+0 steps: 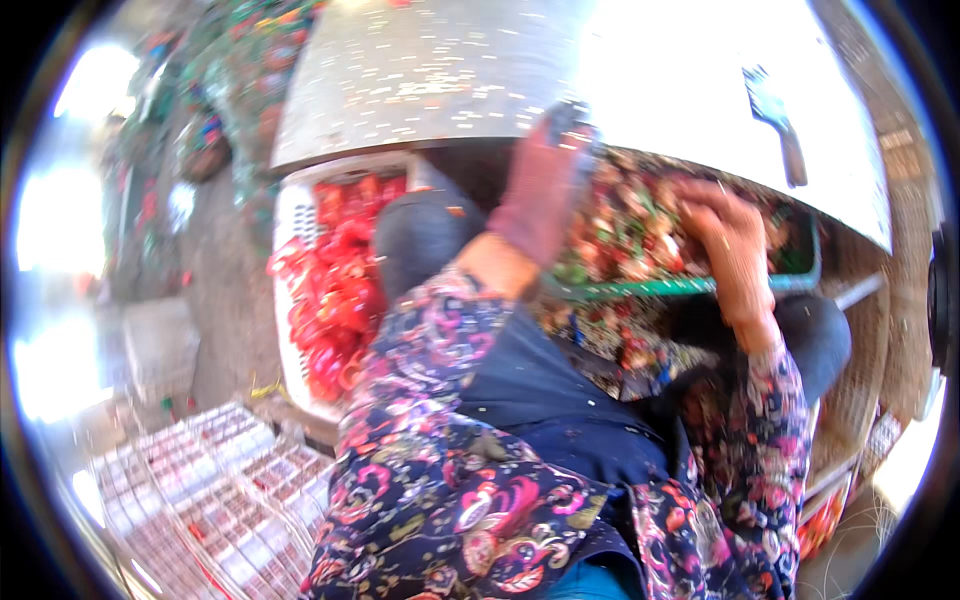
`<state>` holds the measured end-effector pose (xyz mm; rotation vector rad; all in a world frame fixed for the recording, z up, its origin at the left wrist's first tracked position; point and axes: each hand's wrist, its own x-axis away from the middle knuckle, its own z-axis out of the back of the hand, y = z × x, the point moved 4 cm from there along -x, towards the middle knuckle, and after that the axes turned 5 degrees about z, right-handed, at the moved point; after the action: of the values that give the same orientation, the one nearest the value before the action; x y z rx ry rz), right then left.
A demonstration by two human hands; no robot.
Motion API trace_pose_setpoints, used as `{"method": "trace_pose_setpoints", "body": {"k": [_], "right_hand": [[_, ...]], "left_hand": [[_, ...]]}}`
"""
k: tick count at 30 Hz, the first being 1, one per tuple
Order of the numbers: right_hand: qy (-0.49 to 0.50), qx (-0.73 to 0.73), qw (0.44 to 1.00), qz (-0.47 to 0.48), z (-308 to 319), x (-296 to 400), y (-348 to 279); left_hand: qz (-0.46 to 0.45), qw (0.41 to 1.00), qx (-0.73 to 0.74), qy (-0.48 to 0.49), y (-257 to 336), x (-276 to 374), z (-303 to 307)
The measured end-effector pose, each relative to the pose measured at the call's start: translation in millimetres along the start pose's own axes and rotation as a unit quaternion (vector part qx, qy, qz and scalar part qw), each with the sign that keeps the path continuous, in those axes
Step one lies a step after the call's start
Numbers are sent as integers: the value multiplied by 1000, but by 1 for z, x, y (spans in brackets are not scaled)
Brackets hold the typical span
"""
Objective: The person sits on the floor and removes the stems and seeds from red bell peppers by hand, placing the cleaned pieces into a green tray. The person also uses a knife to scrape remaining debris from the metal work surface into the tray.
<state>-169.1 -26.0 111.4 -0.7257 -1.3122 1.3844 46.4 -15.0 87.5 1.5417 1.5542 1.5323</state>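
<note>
My left hand [545,176] wears a dusky red glove with dark fingertips. It is raised at the near edge of the metal-topped table [450,45] and blurred, so whether it holds anything does not show. My right hand [726,232] looks bare, its fingers bent over the right part of a green plastic crate [637,287]. Anything between those fingers is lost in the blur. Pepper cores and scraps [630,225] fill this crate. Left of my knee, a white plastic crate [289,330] holds bright red hollowed peppers [341,292].
Pale seeds [427,79] are scattered over the tabletop. A flat-bladed tool [776,124] with a dark handle lies at its right. Stacked white crates [210,487] stand at lower left, near a pale box [159,349]. Green mesh sacks [240,105] line the upper left. More scraps [637,345] litter the ground.
</note>
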Motion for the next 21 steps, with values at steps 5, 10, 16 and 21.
{"method": "trace_pose_setpoints", "body": {"k": [5,10,16,21], "right_hand": [[-12,-47,996,-74,-19,14,47],[2,-21,997,-76,3,16,49],[44,-21,996,-71,23,16,67],[20,-20,995,-98,14,9,82]], "left_hand": [[-128,989,73,4,29,-1,9],[-393,878,-203,184,86,87,80],[-238,721,-437,482,0,168,269],[-74,650,-591,472,-100,145,305]]}}
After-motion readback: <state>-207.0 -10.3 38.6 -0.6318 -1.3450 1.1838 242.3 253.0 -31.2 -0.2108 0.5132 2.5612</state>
